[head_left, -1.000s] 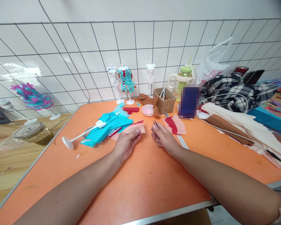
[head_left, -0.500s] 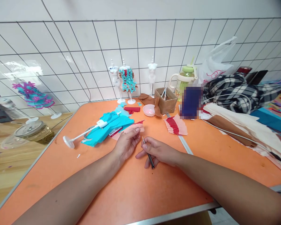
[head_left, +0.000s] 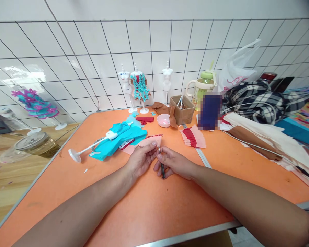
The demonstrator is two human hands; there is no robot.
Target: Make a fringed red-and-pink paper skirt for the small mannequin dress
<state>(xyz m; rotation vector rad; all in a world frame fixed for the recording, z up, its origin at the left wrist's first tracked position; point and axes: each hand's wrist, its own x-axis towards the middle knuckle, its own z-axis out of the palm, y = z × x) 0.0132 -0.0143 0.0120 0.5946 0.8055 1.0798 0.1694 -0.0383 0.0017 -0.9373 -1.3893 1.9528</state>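
Note:
My left hand (head_left: 142,158) is closed in a pinch at the near edge of a pink crepe paper piece (head_left: 154,139) with a red ruffled far edge. My right hand (head_left: 173,162) grips a slim tool (head_left: 162,171) with a black handle and a thin metal tip. That tip points up and away, close to my left fingertips; its exact kind is hard to make out. Left of the paper, a white mannequin stand (head_left: 86,150) lies on turquoise crepe paper (head_left: 118,142). To the right rests another pink piece (head_left: 200,137) with a red gathered band.
Behind my hands are a pink bowl (head_left: 163,120), a cardboard box (head_left: 182,109) and red paper (head_left: 145,119). Small mannequins stand by the wall, one in a turquoise dress (head_left: 139,88). A jug (head_left: 204,84), plaid cloth (head_left: 262,97) and paper sheets (head_left: 249,125) fill the right.
My right hand has moved up toward my left, and the tool stands steeper with its tip nearer the left fingers. The pink paper at my left hand has shifted slightly right and shows more.

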